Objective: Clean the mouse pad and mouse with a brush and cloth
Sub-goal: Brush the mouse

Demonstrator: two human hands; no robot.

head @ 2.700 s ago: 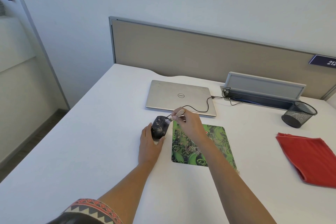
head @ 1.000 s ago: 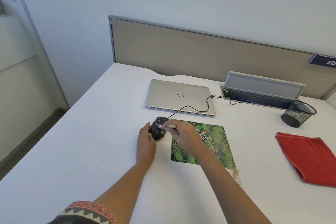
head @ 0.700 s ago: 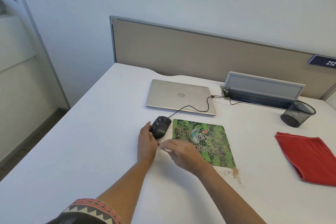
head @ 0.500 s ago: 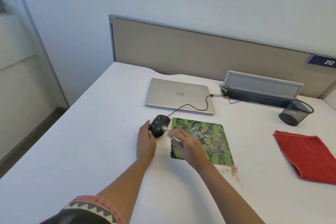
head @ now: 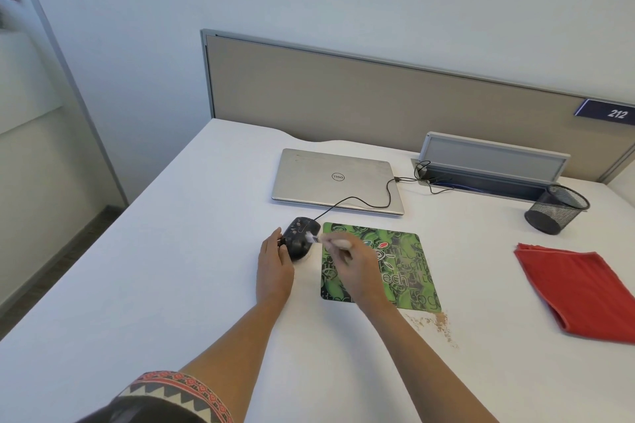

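Both hands work the mouse (head: 299, 238): left hand (head: 275, 264) braces it, fingers loosely curled, right hand (head: 354, 263) pinches the brush (head: 330, 241) across its top; the cloth (head: 580, 288), far right, likely comes next.

left hand (head: 275, 268) flat; right hand (head: 357, 271) pinching, blurred

1. Mouse pad (head: 395, 264), centre of frame: green with black swirls and lettering;
2. Mouse (head: 299, 237): black, pale-speckled;
3. Cloth (head: 580, 288), right edge: plain red;
4. Laptop (head: 335, 180): silver;
5. Sleeve (head: 178, 391), bottom left: red, black, cream zigzag bands.
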